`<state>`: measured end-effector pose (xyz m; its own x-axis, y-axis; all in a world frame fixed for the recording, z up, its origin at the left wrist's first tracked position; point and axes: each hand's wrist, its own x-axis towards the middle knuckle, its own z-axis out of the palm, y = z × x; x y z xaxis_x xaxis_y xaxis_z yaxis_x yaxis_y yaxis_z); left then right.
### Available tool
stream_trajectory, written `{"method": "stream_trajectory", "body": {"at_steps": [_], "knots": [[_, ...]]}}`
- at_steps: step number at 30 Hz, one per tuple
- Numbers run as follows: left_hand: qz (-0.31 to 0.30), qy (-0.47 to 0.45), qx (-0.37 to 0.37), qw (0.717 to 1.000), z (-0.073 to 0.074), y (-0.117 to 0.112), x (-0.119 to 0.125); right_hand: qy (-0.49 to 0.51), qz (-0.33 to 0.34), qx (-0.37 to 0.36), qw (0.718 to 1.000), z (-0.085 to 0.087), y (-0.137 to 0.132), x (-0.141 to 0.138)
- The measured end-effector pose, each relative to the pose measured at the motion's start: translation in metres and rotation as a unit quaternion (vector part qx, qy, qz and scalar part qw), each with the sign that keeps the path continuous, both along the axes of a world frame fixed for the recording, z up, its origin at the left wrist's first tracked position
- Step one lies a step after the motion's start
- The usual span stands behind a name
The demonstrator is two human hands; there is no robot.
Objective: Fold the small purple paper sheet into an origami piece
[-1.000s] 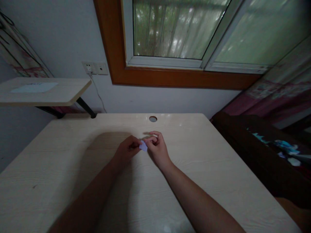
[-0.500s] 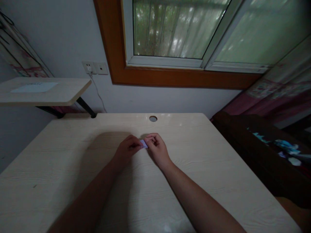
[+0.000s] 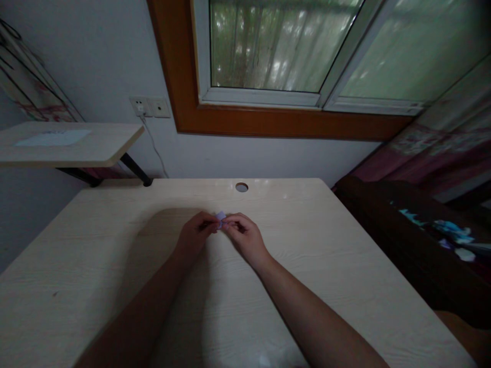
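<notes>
A small piece of pale purple paper (image 3: 220, 216) is pinched between my two hands, just above or on the wooden desk (image 3: 245, 286). My left hand (image 3: 195, 230) grips its left side with thumb and forefinger. From the other side, my right hand (image 3: 245, 232) pinches it with thumb and fingertips. The two sets of fingertips nearly meet, and one part of the paper sticks up beyond them. Its lower part is mostly hidden by the fingers, so I cannot make out its full folded shape.
A round cable hole (image 3: 241, 187) lies near the desk's back edge. At the left a raised shelf (image 3: 118, 138) on black legs bears a white sheet (image 3: 53, 138). A white cord (image 3: 155, 145) runs down from the wall socket (image 3: 140, 107). Dark furniture (image 3: 406, 245) stands at the right.
The purple paper has turned and shifted slightly left, with a part now standing up past the fingertips. My hands have come closer together, their fingers nearly meeting.
</notes>
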<state>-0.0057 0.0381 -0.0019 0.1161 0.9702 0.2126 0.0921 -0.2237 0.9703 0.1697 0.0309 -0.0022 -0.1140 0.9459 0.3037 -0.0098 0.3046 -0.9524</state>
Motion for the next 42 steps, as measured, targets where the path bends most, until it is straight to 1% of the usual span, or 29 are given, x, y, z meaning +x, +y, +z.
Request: {"method": "stream_trajectory", "body": {"at_steps": [5,8,13,18,21,25,30,37,42], "knots": [[-0.016,0.015,0.019,1.0,0.007,-0.003,-0.001,-0.019,-0.002,0.014,1.0,0.003,-0.001,0.002],[-0.024,0.005,0.014,1.0,0.009,-0.005,-0.001,-0.034,-0.004,0.03,0.999,0.003,0.0,0.003],[-0.015,-0.032,-0.014,0.999,0.008,-0.005,0.002,-0.06,0.004,0.05,0.997,0.003,0.0,0.003],[-0.011,-0.023,-0.021,0.999,0.004,-0.004,0.001,-0.062,0.02,0.054,0.996,0.004,0.0,0.002],[-0.019,-0.03,-0.021,0.999,0.004,-0.005,0.0,-0.061,0.026,0.047,0.997,0.004,0.0,0.001],[-0.035,-0.037,-0.014,0.999,0.005,-0.007,0.001,-0.059,0.015,0.045,0.997,0.002,0.001,0.001],[-0.043,-0.033,-0.014,0.998,0.003,-0.008,0.002,-0.039,0.003,0.019,0.999,-0.001,0.0,0.001],[-0.015,-0.011,-0.015,1.0,0.005,-0.009,0.005,0.03,0.004,-0.053,0.998,-0.009,0.002,-0.001],[-0.006,-0.015,-0.006,1.0,0.002,-0.006,0.003,0.059,0.013,-0.076,0.995,-0.007,0.001,-0.002]]}}
